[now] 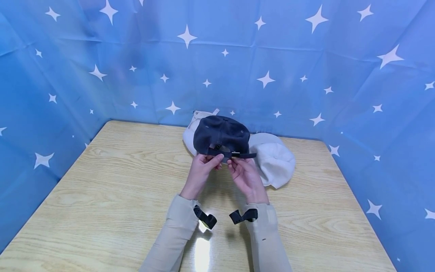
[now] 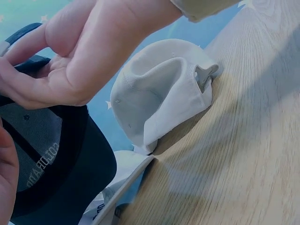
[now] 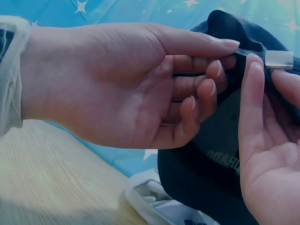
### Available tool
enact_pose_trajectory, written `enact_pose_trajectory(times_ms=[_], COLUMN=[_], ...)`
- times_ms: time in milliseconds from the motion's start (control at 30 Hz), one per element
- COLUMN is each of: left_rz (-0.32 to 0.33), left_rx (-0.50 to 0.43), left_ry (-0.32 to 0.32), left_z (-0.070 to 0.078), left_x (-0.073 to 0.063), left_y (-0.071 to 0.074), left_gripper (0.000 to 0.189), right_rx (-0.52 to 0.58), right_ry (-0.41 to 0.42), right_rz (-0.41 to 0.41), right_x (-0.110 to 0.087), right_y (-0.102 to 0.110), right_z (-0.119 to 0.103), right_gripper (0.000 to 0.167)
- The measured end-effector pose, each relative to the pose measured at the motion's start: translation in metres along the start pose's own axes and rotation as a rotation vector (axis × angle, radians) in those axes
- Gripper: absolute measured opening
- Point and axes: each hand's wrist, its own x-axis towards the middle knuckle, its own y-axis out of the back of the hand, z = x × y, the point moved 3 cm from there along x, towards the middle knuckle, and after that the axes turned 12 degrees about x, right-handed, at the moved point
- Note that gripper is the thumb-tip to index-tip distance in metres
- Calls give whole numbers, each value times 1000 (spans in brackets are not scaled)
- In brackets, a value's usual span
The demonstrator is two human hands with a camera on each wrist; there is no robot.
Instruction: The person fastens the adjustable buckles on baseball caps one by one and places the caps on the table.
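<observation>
I see a dark cap point(image 1: 219, 130) held over the counter point(image 1: 129, 181), crown up, its back turned toward my head view. The rear strap point(image 1: 249, 155) crosses beneath the arched cutout point(image 1: 225, 149), bearing a silver clasp point(image 3: 279, 59), with one end jutting right. Pale lettering point(image 2: 44, 163) shows inside.

Has a creased blue cloth point(image 1: 234, 62) at twelve o'clock, printed with white four-pointed stars point(image 1: 187, 36) and reaching round to nine and three. Spreads a pale wood-grain table point(image 1: 112, 189) toward six, shining there with a bright reflection point(image 1: 202, 253).
</observation>
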Motion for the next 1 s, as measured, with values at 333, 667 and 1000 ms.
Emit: enact_pose_trajectory(times_ms=[333, 667, 1000], left_rz=[-27, -21, 1], left_rx=[12, 6, -2], left_ry=[11, 8, -4], left_z=[1, -1, -3], left_x=[-1, 0, 0], left_y=[-4, -4, -4], left_gripper=[16, 14, 19], right_rx=[-10, -43, -152], right_ry=[-7, -4, 10], right_rz=[13, 33, 46], right_x=[0, 1, 1], right_y=[-1, -1, -1], right_z=[3, 4, 6], right_gripper=[17, 16, 13])
